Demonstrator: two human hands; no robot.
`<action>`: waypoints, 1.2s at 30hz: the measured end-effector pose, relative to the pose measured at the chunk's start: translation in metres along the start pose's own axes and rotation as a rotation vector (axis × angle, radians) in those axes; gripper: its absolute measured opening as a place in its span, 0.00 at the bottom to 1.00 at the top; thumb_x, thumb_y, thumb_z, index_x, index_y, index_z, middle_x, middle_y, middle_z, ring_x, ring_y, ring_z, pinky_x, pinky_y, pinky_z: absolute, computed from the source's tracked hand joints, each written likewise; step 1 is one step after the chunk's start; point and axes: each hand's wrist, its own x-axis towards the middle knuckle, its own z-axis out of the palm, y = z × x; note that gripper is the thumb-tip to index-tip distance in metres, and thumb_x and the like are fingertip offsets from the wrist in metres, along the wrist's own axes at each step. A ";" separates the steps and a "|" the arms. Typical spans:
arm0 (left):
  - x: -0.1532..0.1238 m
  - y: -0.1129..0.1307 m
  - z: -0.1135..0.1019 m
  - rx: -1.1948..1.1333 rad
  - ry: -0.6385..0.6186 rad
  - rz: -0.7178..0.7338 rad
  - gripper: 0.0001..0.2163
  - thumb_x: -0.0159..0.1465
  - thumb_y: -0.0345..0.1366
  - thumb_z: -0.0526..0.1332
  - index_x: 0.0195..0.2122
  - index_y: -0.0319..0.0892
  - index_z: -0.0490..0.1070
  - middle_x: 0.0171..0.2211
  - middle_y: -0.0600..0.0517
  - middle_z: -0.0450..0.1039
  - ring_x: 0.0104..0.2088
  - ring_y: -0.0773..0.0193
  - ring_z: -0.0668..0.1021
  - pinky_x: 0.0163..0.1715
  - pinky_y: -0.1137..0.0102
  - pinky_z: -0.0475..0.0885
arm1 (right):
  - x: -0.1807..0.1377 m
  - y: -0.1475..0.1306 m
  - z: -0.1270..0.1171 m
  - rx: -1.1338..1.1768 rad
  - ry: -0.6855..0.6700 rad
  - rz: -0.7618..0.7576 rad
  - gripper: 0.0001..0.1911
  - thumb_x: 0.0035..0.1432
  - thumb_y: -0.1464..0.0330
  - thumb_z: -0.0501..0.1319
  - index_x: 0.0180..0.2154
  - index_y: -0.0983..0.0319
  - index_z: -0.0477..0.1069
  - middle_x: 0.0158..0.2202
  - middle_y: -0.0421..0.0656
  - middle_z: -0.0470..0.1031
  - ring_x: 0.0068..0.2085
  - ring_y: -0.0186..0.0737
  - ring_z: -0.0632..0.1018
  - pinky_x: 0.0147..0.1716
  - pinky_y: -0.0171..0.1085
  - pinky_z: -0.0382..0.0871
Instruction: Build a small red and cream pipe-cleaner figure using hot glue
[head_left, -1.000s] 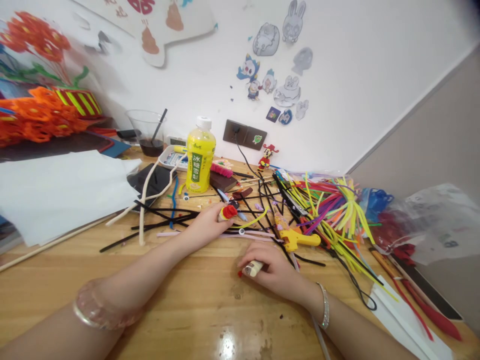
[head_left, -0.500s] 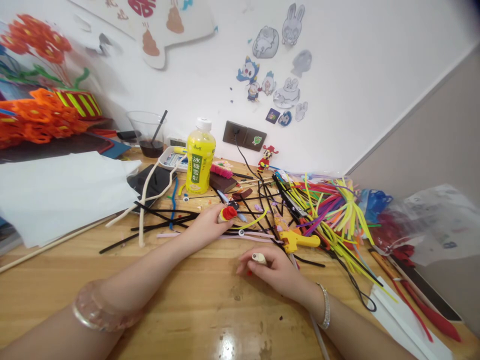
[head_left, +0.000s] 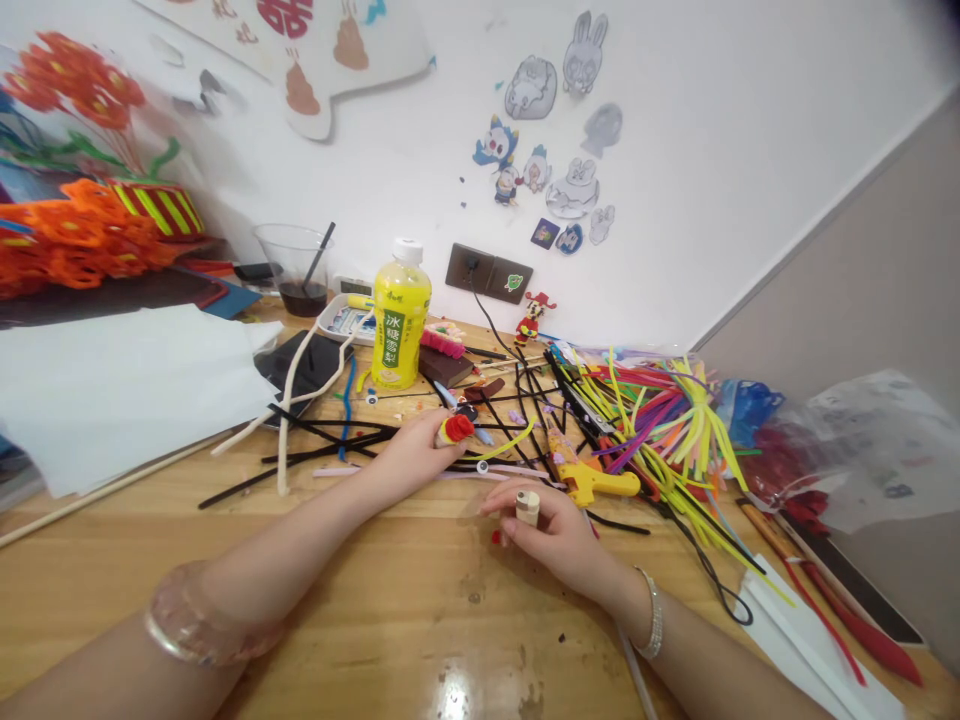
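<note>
My left hand (head_left: 411,450) is closed around a small chenille-stem piece (head_left: 454,430) with a coiled red top and a yellow and cream body; its lower part is hidden in the fingers. My right hand (head_left: 551,528) curls around what looks like a cream lighter (head_left: 527,507), its greyish end pointing up. A red bit (head_left: 496,538) shows below these fingers. Just behind the right hand lies a yellow glue gun (head_left: 600,482). Black chenille stems (head_left: 352,432) and a googly eye (head_left: 482,467) lie beside the left hand.
A yellow drink bottle (head_left: 400,320) stands behind my left hand, with a plastic cup (head_left: 296,265) farther left. Bundled coloured chenille stems (head_left: 675,420) spread at right. White paper (head_left: 127,390) covers the left side. A small red-hatted figure (head_left: 533,318) stands by the wall.
My right hand has turned slightly, so the lighter-like thing stands more upright and shows more of its body. My left hand stays in place with the red-topped piece.
</note>
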 end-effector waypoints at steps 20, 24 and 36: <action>-0.001 0.002 -0.002 0.012 -0.007 0.037 0.03 0.54 0.36 0.55 0.25 0.44 0.65 0.28 0.53 0.70 0.32 0.59 0.72 0.34 0.69 0.66 | -0.001 -0.001 0.003 0.290 -0.053 0.106 0.14 0.55 0.58 0.58 0.33 0.63 0.69 0.25 0.41 0.72 0.29 0.36 0.73 0.33 0.37 0.67; 0.000 0.001 -0.001 0.010 -0.005 0.035 0.04 0.54 0.36 0.55 0.26 0.43 0.65 0.28 0.53 0.70 0.33 0.59 0.72 0.35 0.68 0.66 | -0.001 0.000 0.003 0.114 -0.047 0.034 0.13 0.54 0.58 0.59 0.31 0.63 0.71 0.28 0.41 0.70 0.30 0.36 0.72 0.33 0.36 0.65; 0.000 0.003 -0.001 0.005 -0.003 0.025 0.04 0.53 0.36 0.55 0.26 0.43 0.65 0.28 0.52 0.70 0.32 0.59 0.72 0.35 0.68 0.66 | 0.000 -0.009 -0.011 -0.885 -0.043 -0.199 0.26 0.57 0.49 0.44 0.21 0.62 0.61 0.22 0.42 0.64 0.27 0.38 0.65 0.27 0.36 0.57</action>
